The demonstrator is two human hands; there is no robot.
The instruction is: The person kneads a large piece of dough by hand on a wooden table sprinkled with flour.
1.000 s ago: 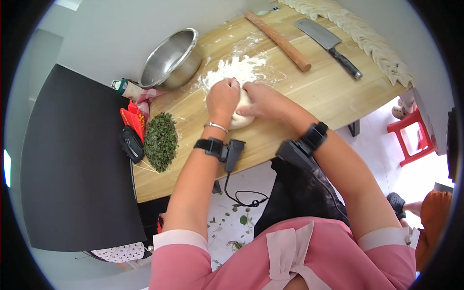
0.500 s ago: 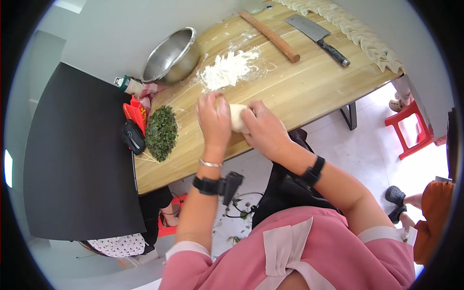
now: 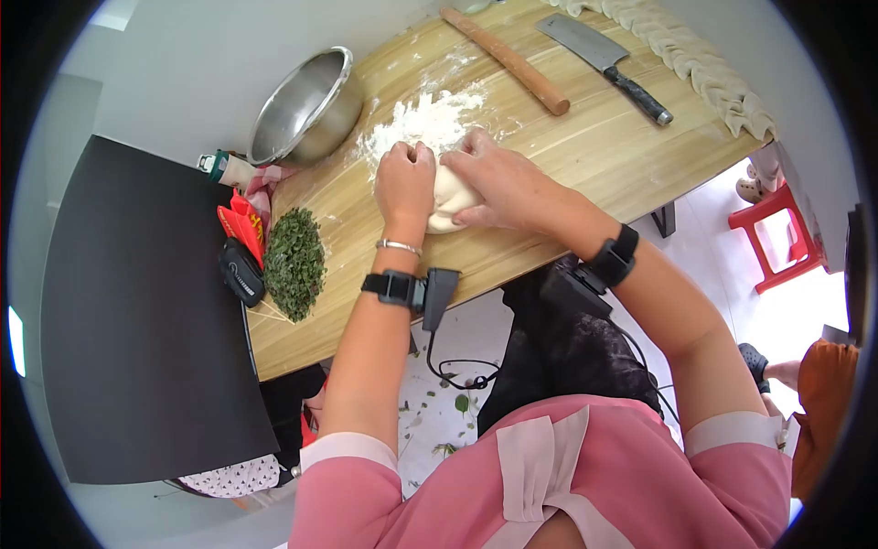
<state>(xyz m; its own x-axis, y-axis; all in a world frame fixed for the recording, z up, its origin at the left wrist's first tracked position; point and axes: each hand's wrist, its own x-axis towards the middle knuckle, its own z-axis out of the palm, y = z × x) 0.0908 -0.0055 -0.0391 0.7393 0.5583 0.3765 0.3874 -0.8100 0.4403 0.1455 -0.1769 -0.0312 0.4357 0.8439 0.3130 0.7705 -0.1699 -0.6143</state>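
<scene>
A pale, smooth lump of dough (image 3: 450, 199) lies on the wooden table (image 3: 604, 174), pressed between both my hands. My left hand (image 3: 406, 183) is curled against its left side, fingers bent in. Over its right side bends my right hand (image 3: 503, 188), thumb low and fingers gripping the top edge. Just beyond the hands is a spread of white flour (image 3: 425, 119). Part of the dough is hidden by my fingers.
A steel bowl (image 3: 306, 110) and a heap of chopped greens (image 3: 294, 265) are on the left. Farther back lie a rolling pin (image 3: 505, 60) and a cleaver (image 3: 585, 41). Folded dumplings (image 3: 690, 59) line the far right edge. A red stool (image 3: 777, 238) stands beyond the table; another person's orange clothing (image 3: 823, 403) shows right.
My hands have moved forward with the dough towards the flour. The dough was held near the table's front edge; now it is pressed down on the tabletop, its surface creased.
</scene>
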